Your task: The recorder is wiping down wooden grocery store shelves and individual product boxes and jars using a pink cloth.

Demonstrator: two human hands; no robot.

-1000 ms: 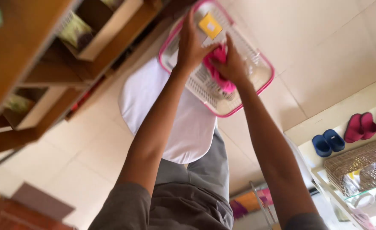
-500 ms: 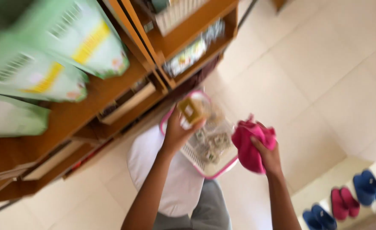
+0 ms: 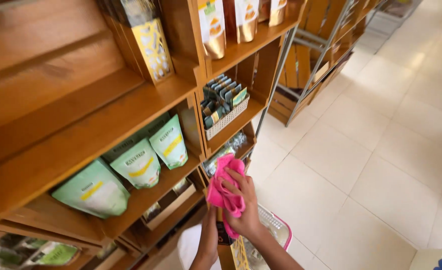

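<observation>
Fingers [image 3: 238,186] of right hand [image 3: 246,210] gripping pink cloth [image 3: 224,187]

Bright daylight, apparently entering from the upper right, washes out the floor tiles [image 3: 381,150]; lower wooden shelves [image 3: 81,145] lie in soft shadow. Wide-angle distortion bends the edges; slight motion blur softens detail.

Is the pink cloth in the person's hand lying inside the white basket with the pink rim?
No, the pink cloth is held up in the right hand against a boxed package, above the white basket with the pink rim.
</observation>
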